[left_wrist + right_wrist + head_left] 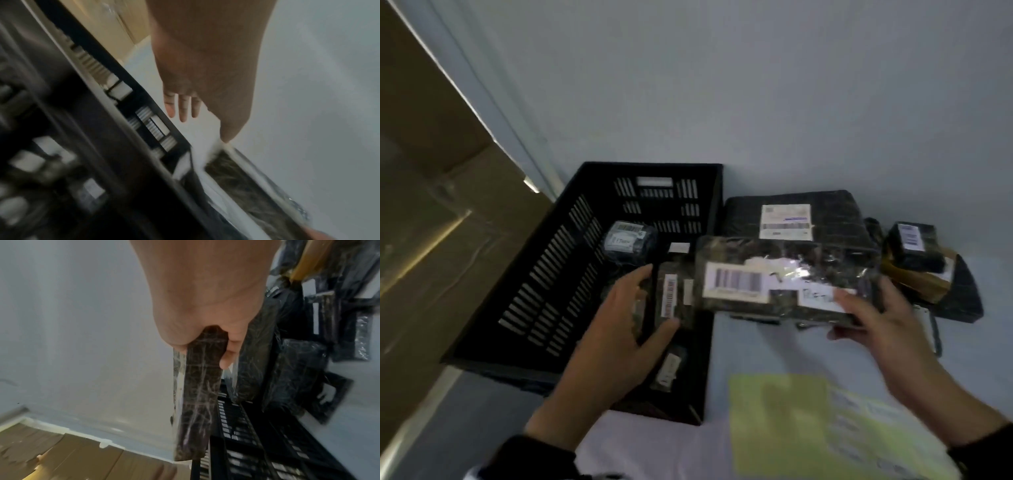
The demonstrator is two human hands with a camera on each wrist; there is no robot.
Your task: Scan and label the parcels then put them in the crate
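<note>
Head view: your right hand (873, 329) pinches the near right end of a dark wrapped parcel (784, 281), barcode label up, held level just right of the crate (571, 274), its left end over the crate's right rim. Your left hand (626, 329) hovers over the crate's near right part with fingers spread and relaxed; whether it touches the barcoded parcel (669, 298) lying beneath it I cannot tell. A small wrapped parcel (628, 241) lies deeper in the crate, and more wait right of the crate on the table (774, 349). Left wrist view: blurred; left hand's fingers (183, 107) straight, holding nothing, crate wall (127, 97) below. Right wrist view: thumb and fingers (228, 356) curl round the parcel's end, its length reaching toward the crate. Judgement: placing step. Carry the parcel left over the rim, lower it flat beside the ones already in, label up, and steady the far end with your free hand before letting go.
</note>
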